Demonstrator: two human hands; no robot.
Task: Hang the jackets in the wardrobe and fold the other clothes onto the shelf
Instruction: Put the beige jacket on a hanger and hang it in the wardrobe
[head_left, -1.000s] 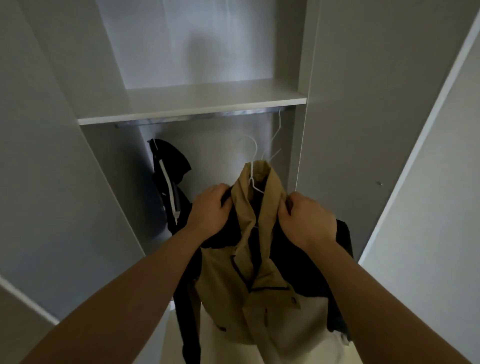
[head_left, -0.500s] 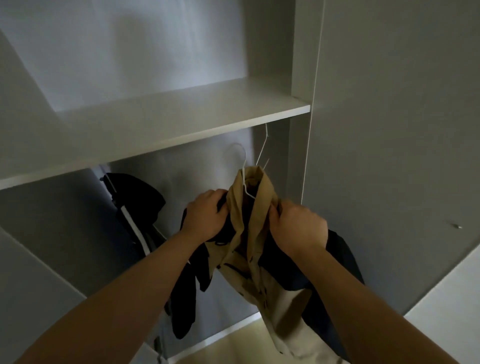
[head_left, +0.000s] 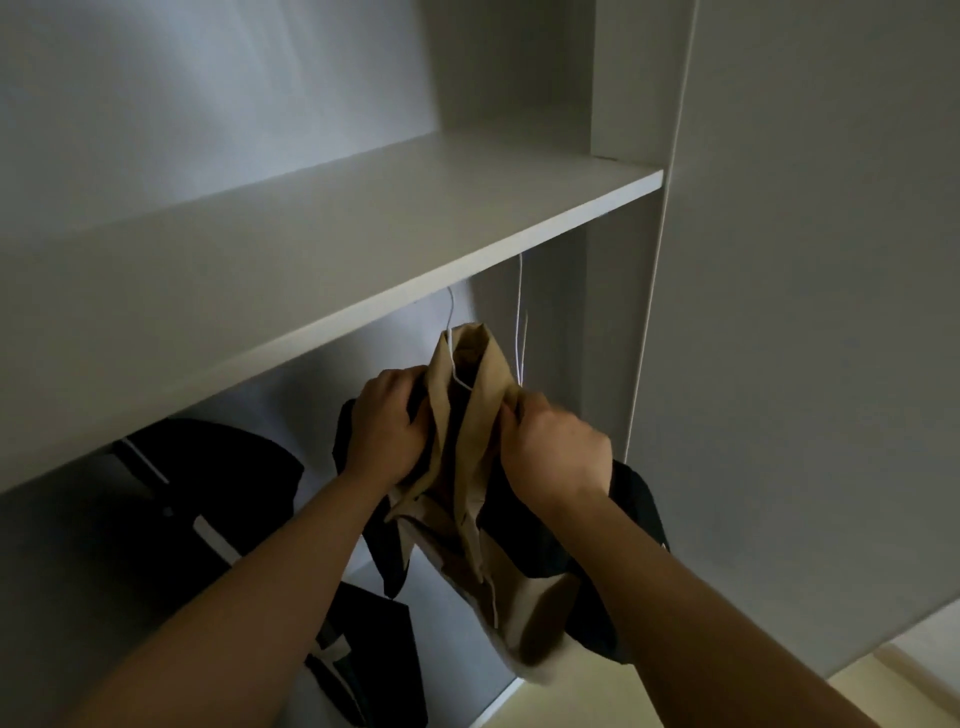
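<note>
Gripping the jacket (head_left: 470, 364) collar tight with left hand (head_left: 387, 431) and right hand (head_left: 556, 452), one each side. Held up just under the shelf (head_left: 363, 249), long way pointing down. Right above both hands, the hanger (head_left: 450, 322) hook, top hidden behind the shelf edge. Cannot see the rail.

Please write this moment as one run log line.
left hand: grips tan jacket collar | right hand: same | white hanger: inside collar | black jacket: hangs left
</note>
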